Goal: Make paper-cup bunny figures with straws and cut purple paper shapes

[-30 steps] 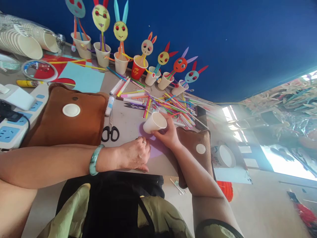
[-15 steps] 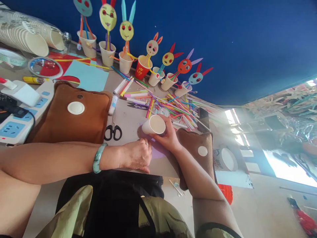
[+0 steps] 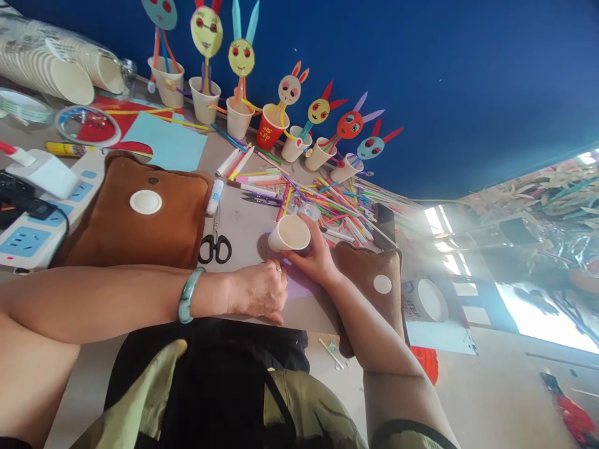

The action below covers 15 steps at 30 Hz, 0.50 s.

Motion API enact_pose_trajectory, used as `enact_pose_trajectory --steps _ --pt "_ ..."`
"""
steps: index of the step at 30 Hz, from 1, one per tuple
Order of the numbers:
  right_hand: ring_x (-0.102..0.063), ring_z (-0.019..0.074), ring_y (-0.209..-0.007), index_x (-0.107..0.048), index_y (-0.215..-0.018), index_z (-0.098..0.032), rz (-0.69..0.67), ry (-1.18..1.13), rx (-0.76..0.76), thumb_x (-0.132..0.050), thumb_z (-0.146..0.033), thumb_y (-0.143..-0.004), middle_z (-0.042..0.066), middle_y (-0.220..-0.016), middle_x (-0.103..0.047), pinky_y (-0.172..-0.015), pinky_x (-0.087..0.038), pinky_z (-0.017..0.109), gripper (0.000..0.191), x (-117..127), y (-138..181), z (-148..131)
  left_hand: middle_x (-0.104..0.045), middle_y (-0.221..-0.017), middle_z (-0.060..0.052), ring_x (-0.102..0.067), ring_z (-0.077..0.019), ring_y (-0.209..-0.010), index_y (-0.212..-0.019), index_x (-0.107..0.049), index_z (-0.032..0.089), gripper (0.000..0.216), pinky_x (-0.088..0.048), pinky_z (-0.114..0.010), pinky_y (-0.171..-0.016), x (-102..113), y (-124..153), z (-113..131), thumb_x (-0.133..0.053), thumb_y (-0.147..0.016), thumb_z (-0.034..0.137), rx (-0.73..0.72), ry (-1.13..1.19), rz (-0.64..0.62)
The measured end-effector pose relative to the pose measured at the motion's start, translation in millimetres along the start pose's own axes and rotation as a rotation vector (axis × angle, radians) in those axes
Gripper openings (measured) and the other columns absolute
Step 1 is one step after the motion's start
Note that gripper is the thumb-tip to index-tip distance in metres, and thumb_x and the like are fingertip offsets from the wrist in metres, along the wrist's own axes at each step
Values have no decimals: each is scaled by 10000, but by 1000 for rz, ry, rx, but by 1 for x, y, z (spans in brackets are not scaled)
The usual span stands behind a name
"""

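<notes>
The right hand point(image 3: 318, 255) is clasped round a smooth, tapered paper cup point(image 3: 291, 233), mouth tilted up, at the frame's centre; the left hand point(image 3: 261, 292), just lower left, has its fingers curled under, and I cannot tell whether they grip anything; flat purple paper point(image 3: 299, 287) beneath is partly hidden; upper left, ribbed stacked cups point(image 3: 51, 72) in crinkled plastic are cut off.
</notes>
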State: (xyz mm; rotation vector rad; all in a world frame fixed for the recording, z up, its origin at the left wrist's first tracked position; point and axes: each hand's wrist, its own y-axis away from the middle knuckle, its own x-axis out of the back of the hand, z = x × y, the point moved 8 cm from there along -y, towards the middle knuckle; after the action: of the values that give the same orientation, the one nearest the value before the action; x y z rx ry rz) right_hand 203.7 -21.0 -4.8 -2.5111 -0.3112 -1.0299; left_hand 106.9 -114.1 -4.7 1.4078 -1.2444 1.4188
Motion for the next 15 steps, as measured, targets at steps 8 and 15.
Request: enact_pose_trajectory --steps 8,15 --pt "-519 337 -1370 -411 -1490 -240 -4 3 14 -766 -425 -807 135 -1486 -536 -1141 -436 507 792 0 0 0 -729 -908 -228 -634 -252 -716 -876 -739 86 664 -437 -361 -611 -1 0 1 -514 -891 710 -11 -20 17" --pt "-517 345 -1369 -410 -1490 -251 -9 8 17 -762 -463 -806 132 -1490 -531 -1137 -435 513 798 0 -1 1 -727 -915 -239 -642 -261 -723 -895 -744 76 676 -446 -369 -606 -1 0 1 -505 -895 708 -17 -22 7"
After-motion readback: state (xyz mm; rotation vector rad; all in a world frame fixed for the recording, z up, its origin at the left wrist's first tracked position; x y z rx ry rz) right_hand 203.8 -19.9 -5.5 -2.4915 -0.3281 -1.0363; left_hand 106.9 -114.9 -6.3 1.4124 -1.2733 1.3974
